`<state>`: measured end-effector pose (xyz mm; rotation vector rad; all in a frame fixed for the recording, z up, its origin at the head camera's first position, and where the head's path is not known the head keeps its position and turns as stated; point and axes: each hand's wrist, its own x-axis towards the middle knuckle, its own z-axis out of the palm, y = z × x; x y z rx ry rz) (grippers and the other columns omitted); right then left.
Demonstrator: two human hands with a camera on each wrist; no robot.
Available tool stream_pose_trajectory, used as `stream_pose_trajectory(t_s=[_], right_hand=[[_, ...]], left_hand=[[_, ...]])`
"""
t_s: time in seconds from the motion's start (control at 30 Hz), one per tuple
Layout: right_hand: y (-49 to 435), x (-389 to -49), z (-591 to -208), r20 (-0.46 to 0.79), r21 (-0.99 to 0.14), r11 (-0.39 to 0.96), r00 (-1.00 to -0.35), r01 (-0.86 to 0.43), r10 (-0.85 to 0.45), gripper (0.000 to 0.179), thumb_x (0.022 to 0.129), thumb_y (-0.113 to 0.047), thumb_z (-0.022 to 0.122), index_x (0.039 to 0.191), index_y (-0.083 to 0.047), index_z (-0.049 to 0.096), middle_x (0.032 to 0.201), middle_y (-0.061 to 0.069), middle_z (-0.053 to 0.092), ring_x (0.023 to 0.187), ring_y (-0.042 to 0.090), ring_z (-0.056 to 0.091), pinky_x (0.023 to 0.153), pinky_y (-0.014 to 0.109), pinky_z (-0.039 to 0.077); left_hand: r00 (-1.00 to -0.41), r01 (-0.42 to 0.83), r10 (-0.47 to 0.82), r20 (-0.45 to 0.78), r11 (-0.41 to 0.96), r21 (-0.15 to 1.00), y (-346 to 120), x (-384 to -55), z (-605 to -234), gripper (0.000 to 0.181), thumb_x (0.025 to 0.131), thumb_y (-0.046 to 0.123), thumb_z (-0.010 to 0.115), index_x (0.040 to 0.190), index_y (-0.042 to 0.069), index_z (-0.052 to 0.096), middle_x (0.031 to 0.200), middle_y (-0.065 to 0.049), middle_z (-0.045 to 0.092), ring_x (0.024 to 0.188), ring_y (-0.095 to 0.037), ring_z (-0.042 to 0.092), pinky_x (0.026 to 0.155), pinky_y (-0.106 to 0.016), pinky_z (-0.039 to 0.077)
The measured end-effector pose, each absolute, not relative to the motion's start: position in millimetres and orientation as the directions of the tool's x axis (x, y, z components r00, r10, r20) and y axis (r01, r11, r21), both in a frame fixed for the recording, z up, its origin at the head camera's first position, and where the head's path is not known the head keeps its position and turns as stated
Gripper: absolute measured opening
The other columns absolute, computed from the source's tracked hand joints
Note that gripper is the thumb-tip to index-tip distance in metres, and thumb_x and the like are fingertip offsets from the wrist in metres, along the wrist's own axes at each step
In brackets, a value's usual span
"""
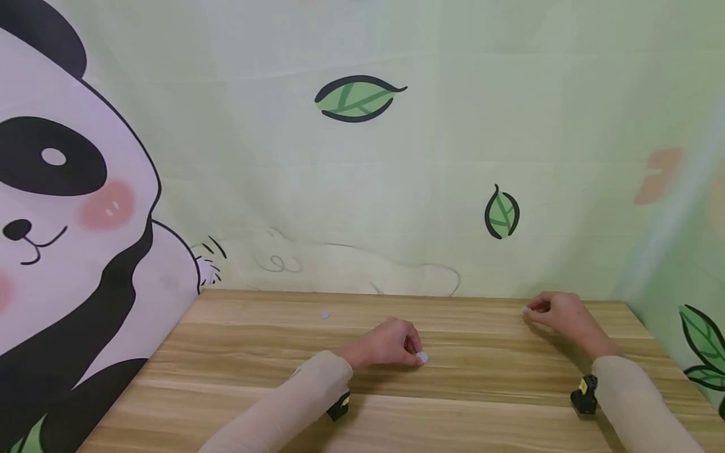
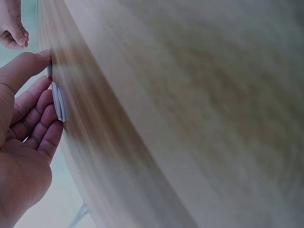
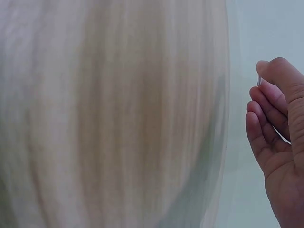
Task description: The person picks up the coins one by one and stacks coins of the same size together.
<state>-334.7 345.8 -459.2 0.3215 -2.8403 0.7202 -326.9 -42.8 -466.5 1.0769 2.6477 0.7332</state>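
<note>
My left hand is low over the middle of the wooden table, its thumb and forefinger pinching a small white disc. In the left wrist view, more thin pale discs appear edge-on against the tips of the other fingers; whether those fingers hold them I cannot tell. Farther right, near the table's back edge, my right hand pinches another small white disc. The right wrist view shows this disc edge-on between thumb and forefinger, with the other fingers loosely bent. One pale disc lies on the table at the back, left of centre.
Behind the table hangs a pale green cloth printed with leaves and a large panda on the left. The cloth meets the table's back edge. Each wrist carries a small black camera.
</note>
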Motion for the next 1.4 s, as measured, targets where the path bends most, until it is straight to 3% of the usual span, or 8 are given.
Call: stream_pose_trajectory(t_s=[0.63, 1.4], right_hand=[[330.7, -327.8, -449.6, 0.227, -0.463, 0.848, -0.959, -0.258, -0.168, 0.024, 0.091, -0.023, 0.076, 0.096, 0.001, 0.074, 0.086, 0.005, 0.07, 0.079, 0.019, 0.06, 0.07, 0.037, 0.052], [311.5, -323.0, -439.7, 0.274, -0.417, 0.831, -0.923, -0.367, -0.27, 0.019, 0.089, -0.021, 0.079, 0.092, -0.003, 0.075, 0.083, 0.0, 0.068, 0.076, 0.015, 0.057, 0.066, 0.03, 0.049]], left_hand=[[-0.727, 0.586, 0.687, 0.0, 0.62, 0.521, -41.9, -324.7, -463.5, 0.015, 0.085, 0.021, 0.085, 0.086, 0.012, 0.073, 0.078, 0.01, 0.063, 0.071, 0.001, 0.053, 0.067, -0.016, 0.047], [-0.724, 0.593, 0.69, 0.01, 0.614, 0.521, -41.8, -325.4, -464.2, 0.015, 0.085, 0.022, 0.085, 0.085, 0.011, 0.074, 0.077, 0.011, 0.063, 0.071, 0.002, 0.053, 0.067, -0.015, 0.047]])
